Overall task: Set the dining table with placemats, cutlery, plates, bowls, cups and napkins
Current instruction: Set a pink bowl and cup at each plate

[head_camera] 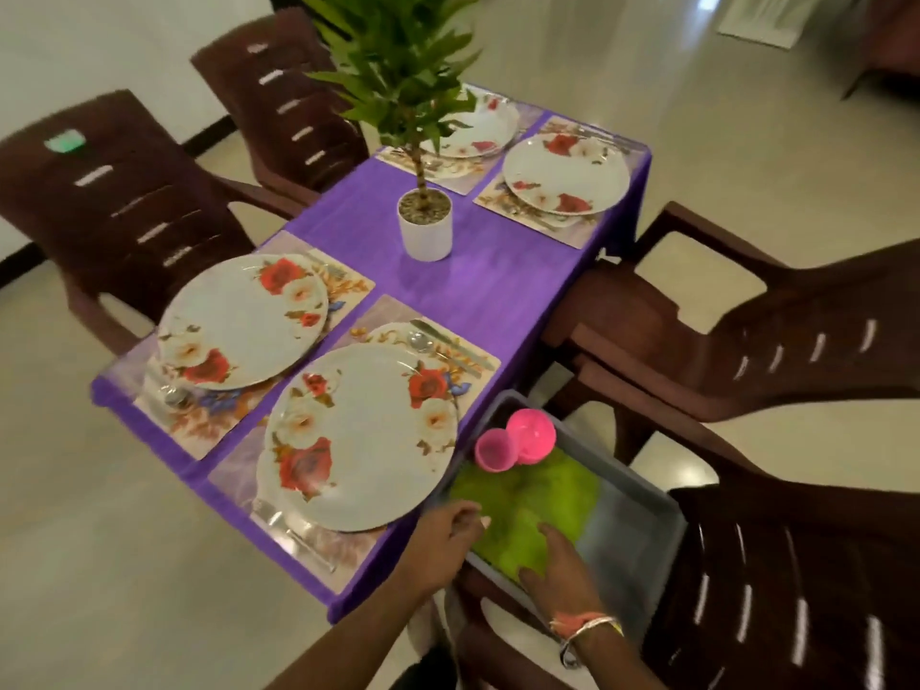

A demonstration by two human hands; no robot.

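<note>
Dining table (498, 291) under a purple cloth, its long axis running from the near left to the far right of the view. Four floral placemats lie in two pairs, each carrying a flowered plate: near plate (363, 440), left plate (239, 321), far-right plate (565, 174), far-left plate (478, 127). A knife and spoon (448, 341) lie on the mat just beyond the near plate, pointing along the table's length.

A grey bin (642, 485) rests on a brown chair (796, 590) right beside the table's near right edge. A green napkin cloth (527, 495) covers the bin's left half. Two pink cups (493, 450) lie at its far corner, touching; the nearer one turns its open mouth toward the camera.

The left hand (448, 530) sits at the cloth's near-left edge with fingers curled; blur hides whether it pinches the cloth. The right hand (557, 565) rests on the cloth, fingers extended and pointing toward the table.

A potted plant (425, 226) stands upright at the table's centre, where bare purple cloth shows between the mat pairs. Further brown chairs (796, 341) crowd the right side; two more stand along the left.
</note>
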